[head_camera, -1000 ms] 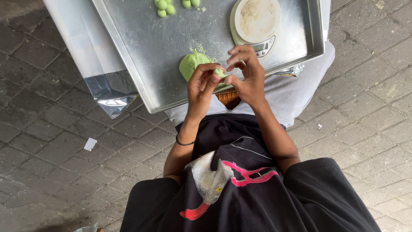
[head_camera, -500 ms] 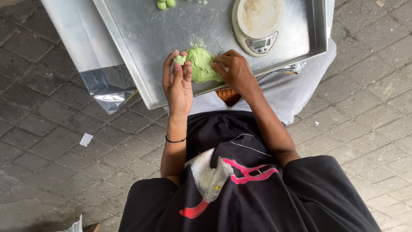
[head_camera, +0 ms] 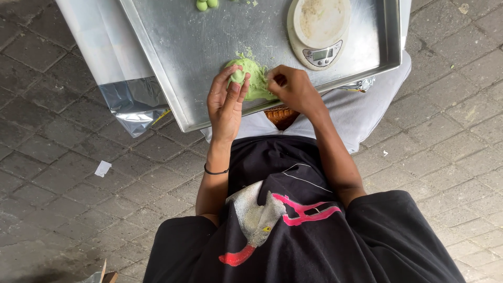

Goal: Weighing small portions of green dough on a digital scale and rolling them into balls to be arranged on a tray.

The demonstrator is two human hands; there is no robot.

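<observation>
A lump of green dough point(head_camera: 255, 78) lies near the front edge of a large metal tray point(head_camera: 194, 47). My left hand point(head_camera: 226, 102) rests beside it with a small green dough ball point(head_camera: 238, 75) at its fingertips. My right hand point(head_camera: 293, 88) presses on the right side of the lump, fingers curled into the dough. Two small green dough balls point(head_camera: 206, 4) sit at the tray's far edge.
A round white digital kitchen scale point(head_camera: 318, 30) stands on the tray's right part. A clear plastic sheet point(head_camera: 118, 78) hangs off the tray's left side over the paved ground. A white cloth point(head_camera: 361, 112) lies under the tray.
My left hand carried a small piece of dough out to the left, then came back beside the lump. My right hand went down onto the lump and stayed there.
</observation>
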